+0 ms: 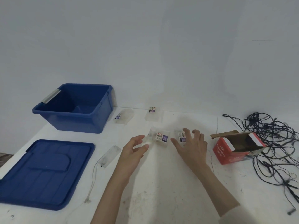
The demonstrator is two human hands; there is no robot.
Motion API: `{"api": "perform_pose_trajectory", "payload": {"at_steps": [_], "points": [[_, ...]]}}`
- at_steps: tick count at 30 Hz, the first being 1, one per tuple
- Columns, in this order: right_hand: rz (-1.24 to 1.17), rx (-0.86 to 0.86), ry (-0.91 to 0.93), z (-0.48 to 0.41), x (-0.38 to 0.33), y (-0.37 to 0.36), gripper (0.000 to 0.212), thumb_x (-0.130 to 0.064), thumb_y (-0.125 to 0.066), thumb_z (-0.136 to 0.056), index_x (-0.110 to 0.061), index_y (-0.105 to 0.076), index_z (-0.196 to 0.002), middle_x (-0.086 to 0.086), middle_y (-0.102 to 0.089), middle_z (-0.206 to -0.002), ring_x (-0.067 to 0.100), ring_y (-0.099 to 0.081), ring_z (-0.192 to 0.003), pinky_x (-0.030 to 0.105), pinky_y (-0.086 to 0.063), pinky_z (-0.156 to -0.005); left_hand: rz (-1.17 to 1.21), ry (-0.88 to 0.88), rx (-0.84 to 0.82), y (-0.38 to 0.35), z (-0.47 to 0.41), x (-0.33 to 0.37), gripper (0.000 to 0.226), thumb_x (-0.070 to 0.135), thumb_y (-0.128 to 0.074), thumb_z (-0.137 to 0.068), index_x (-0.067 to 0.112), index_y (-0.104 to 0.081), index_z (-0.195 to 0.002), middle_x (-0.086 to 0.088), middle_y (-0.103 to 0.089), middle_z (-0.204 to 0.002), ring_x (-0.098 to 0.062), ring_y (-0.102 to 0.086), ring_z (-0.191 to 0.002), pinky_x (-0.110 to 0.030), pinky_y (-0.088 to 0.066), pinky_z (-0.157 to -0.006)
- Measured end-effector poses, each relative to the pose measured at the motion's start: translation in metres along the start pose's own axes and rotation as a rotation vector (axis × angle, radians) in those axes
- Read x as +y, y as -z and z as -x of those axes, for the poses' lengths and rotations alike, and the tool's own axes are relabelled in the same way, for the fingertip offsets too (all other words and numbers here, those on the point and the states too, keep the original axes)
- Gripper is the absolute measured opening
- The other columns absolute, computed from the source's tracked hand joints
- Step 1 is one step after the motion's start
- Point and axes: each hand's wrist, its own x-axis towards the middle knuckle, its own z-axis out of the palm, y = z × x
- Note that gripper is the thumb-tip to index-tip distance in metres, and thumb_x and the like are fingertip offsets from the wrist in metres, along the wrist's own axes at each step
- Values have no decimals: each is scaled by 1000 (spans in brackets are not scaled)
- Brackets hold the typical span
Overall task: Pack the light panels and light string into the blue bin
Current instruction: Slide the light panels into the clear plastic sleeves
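Head | light panel (161, 137) (clear, labelled) | left hand (133, 150), right hand (192, 147) spread, gripping nothing

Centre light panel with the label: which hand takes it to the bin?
Left, probably. The left hand is open at the left end of that light panel, on the blue bin side. The right hand is spread over a second panel farther from it.
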Motion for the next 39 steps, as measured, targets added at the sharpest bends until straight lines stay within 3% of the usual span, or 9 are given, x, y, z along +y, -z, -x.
{"api": "perform_pose_trajectory", "payload": {"at_steps": [4,9,12,18,22,28,32,35,39], "points": [[-139,169,320,9,-31,1,31,-22,-68,-80,-13,-62,-109,10,-60,-105,30,-56,-93,39,-46,-76,-123,-49,121,17,3,-6,25,21,-57,-91,33,-56,-112,7,-59,-115,-8,-55,-102,-15,-44,-76],[-105,-195,923,34,-90,-20,52,1,-61,-56,-14,-63,-106,7,-65,-104,29,-60,-92,35,-50,-73,-217,-48,236,45,16,-20,22,24,-53,-93,32,-55,-114,8,-58,-110,-2,-55,-95,-5,-40,-59],[13,-331,1074,38,-107,-29,64,5,-55,-52,-9,-58,-114,15,-61,-116,37,-57,-96,39,-46,-73,-263,-24,237,57,21,-30,26,24,-53,-93,28,-55,-118,6,-59,-113,-3,-55,-95,-5,-40,-63],[216,-276,1195,32,-114,-31,52,2,-63,-63,-20,-66,-110,10,-59,-104,31,-54,-98,36,-42,-76,-352,134,116,65,31,-39,41,32,-55,-92,23,-48,-131,4,-53,-119,-9,-53,-103,-14,-39,-70],[243,-512,1030,24,-107,4,46,-10,-55,-78,-24,-54,-122,0,-50,-130,20,-37,-126,32,-29,-95,-482,248,-188,62,38,-37,49,46,-57,-88,26,-47,-131,4,-61,-119,-10,-57,-107,-21,-40,-85],[-91,-988,545,-2,-69,100,40,-31,-74,-76,-37,-61,-113,-2,-62,-107,5,-57,-94,20,-43,-79,-303,99,-493,48,48,-5,20,18,-51,-96,9,-67,-105,3,-66,-75,-2,-62,-71,-12,-45,-73],[-699,-1003,263,-4,-35,140,48,-30,-83,-67,-23,-68,-112,-1,-57,-65,11,-54,-55,19,-45,-57,-64,-71,-472,28,50,29,23,15,-46,-97,8,-68,-100,1,-55,-66,-10,-55,-65,-21,-49,-73],[-1280,-941,-15,3,-19,151,59,-30,-85,-58,-10,-69,-111,0,-54,-68,11,-34,-54,17,-36,-44,106,-233,-304,0,48,58,23,18,-46,-97,11,-68,-94,1,-53,-62,-10,-49,-57,-18,-45,-61],[-1940,-717,-397,28,-36,170,27,-7,-61,-74,2,-65,-98,12,-55,-74,11,-45,-47,21,-44,-45,53,-414,-9,-45,33,72,28,25,-40,-100,30,-59,-120,5,-59,-77,-6,-51,-62,-15,-46,-63]]}}
